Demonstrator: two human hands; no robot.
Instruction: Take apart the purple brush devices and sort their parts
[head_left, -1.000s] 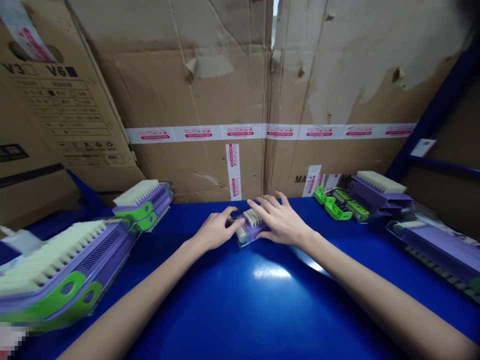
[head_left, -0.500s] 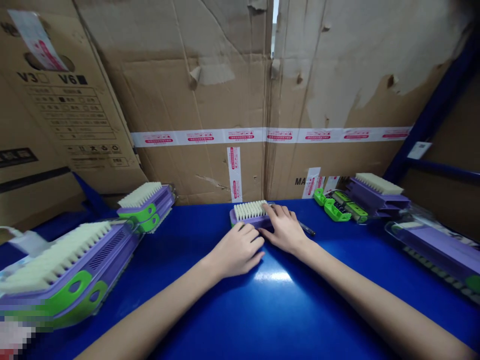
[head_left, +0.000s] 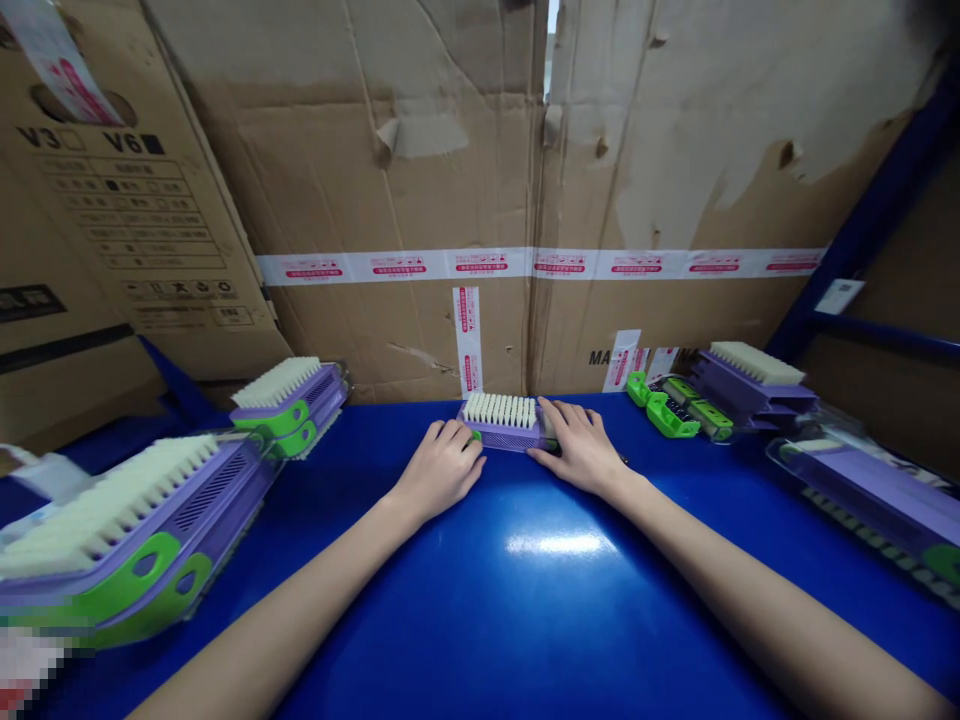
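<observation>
Purple brush (head_left: 511, 438), carton (head_left: 135, 215) marked V3, V6

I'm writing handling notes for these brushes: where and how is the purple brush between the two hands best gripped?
Probably by its two short ends, one hand from each side. The purple brush lies lengthwise left to right, its pale bristles facing up and the cardboard behind it. The left hand and right hand are at those ends.

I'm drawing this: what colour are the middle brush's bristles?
The bristles are cream, clearest in the head view.
</observation>
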